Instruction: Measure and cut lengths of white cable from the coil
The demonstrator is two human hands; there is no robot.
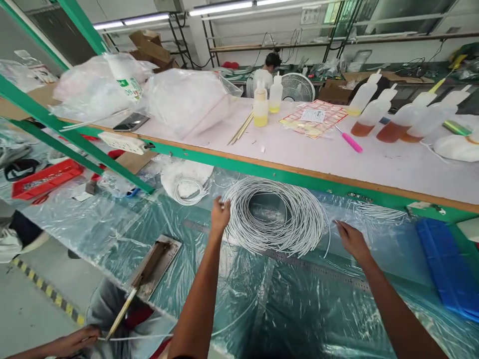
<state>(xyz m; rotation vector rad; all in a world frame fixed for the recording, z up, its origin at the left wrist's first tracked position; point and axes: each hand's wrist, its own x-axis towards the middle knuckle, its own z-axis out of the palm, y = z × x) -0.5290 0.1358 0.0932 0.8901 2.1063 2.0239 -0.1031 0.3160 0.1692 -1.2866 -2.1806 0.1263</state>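
Note:
A large coil of thin white tubing [310,219] lies on the plastic-covered bench [299,309]. At the coil's left edge is my left hand [220,213], its fingers pinched together on something too small to make out. My right hand [352,239] hovers just right of the coil, fingertips pressed together near a loose tube end; whether it grips that end is unclear. A steel ruler [318,269] runs along the bench below the coil. A smaller white coil [189,192] rests at the left.
A raised shelf [232,149] holds squeeze bottles [261,104] and plastic bags. The blue bin [445,264] stands at right. At lower left, another person's hand [80,340] is near a brush over a metal tray [164,264].

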